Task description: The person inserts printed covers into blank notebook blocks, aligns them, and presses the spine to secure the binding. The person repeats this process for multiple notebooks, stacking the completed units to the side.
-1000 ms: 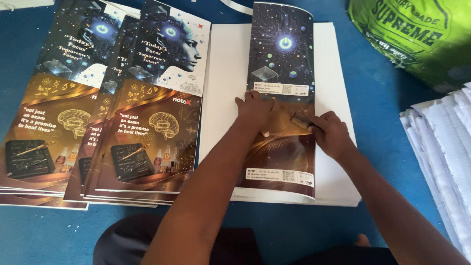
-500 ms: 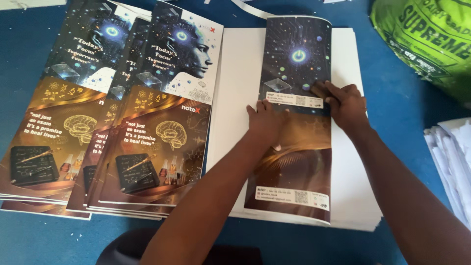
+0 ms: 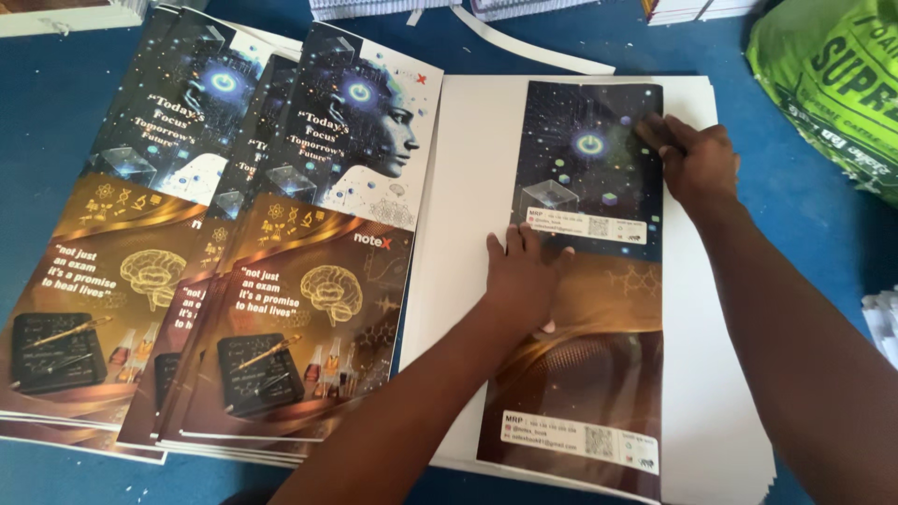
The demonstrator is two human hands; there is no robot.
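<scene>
A long folded printed cover (image 3: 599, 374), dark blue at its far end and brown-gold at its near end, lies on a stack of large white sheets (image 3: 463, 178). My left hand (image 3: 519, 276) rests flat on the cover's middle with its fingers apart, holding nothing. My right hand (image 3: 697, 164) presses on the cover's right edge near the far corner. Its fingers are close together, and I cannot tell whether something small lies under them.
Overlapping piles of the same printed covers (image 3: 318, 281) lie opened flat at the left on the blue surface (image 3: 56, 122). A green sack (image 3: 832, 84) sits at the far right. More white paper (image 3: 884, 323) shows at the right edge, and a white strip (image 3: 533, 51) lies behind the sheets.
My right hand has slid along the cover's right edge from its middle to the far corner. My left hand has stayed pressed on the cover's middle.
</scene>
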